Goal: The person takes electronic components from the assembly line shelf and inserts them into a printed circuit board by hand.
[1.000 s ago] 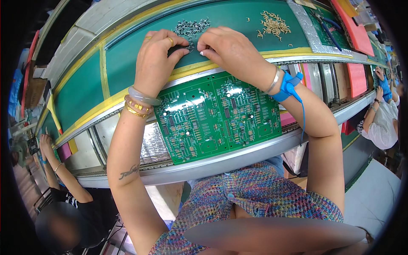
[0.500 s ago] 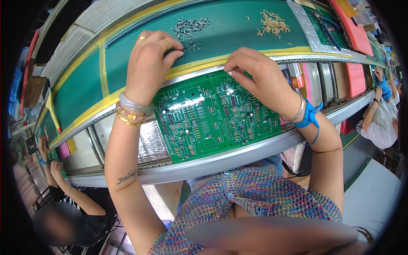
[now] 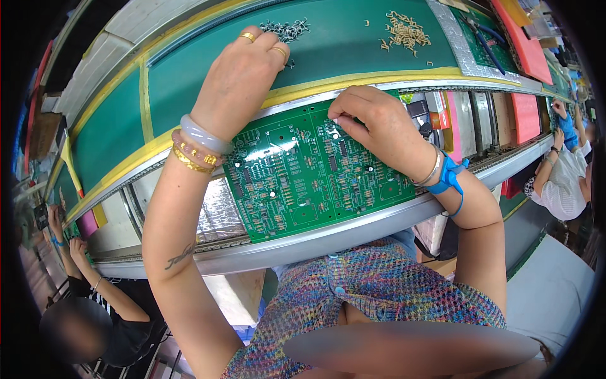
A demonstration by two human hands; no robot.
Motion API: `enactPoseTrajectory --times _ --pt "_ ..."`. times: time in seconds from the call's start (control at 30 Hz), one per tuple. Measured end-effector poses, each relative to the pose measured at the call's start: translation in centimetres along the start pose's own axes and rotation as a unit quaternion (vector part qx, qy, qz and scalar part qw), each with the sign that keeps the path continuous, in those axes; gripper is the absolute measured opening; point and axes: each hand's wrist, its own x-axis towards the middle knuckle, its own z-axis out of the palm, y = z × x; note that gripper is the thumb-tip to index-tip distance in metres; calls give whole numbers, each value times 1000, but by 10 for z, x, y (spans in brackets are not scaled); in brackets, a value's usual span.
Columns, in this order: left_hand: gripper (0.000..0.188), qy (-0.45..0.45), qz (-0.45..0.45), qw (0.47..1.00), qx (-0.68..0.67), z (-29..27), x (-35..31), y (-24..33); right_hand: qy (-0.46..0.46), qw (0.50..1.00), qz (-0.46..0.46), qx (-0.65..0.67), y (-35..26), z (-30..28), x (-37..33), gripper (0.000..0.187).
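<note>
Below the work strip, a green circuit board (image 3: 309, 183) crowded with small parts lies across the rails. My right hand (image 3: 375, 129) is over its upper edge, thumb and forefinger pinched together; whatever is between them is too small to make out. My left hand (image 3: 243, 79) reaches beyond the board to a pile of small dark bent-legged parts (image 3: 287, 30) on the green mat. Its fingers are curled downward beside the pile, with the tips hidden behind the hand. Farther right on the mat lies a heap of tan bent-legged parts (image 3: 407, 33).
Yellow tape (image 3: 341, 81) and a metal rail (image 3: 303, 243) border the board's track. Blue-handled pliers (image 3: 489, 47) rest on another green board at the upper right. Red foam (image 3: 527, 117) stands right of my arm. Co-workers sit at left (image 3: 120, 316) and right (image 3: 555, 183).
My left hand has moved up to the dark parts and covers some of them. My right hand has shifted slightly down and left over the board, still pinched.
</note>
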Motion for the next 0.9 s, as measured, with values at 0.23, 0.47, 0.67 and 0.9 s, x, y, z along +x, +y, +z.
enactPoseTrajectory --times 0.23,0.47,0.67,0.9 --pt "9 67 -52 990 -113 -15 -14 1 8 1000 -8 -13 1 6 4 7" --pt "8 35 -172 959 -224 -37 -43 18 3 997 -56 -44 1 9 4 13" --pt "13 -2 -256 911 -324 -50 -76 19 -17 998 -52 -40 1 6 5 14" --pt "13 -30 -355 848 -391 -49 -111 23 -11 998 -58 -38 5 7 4 14"
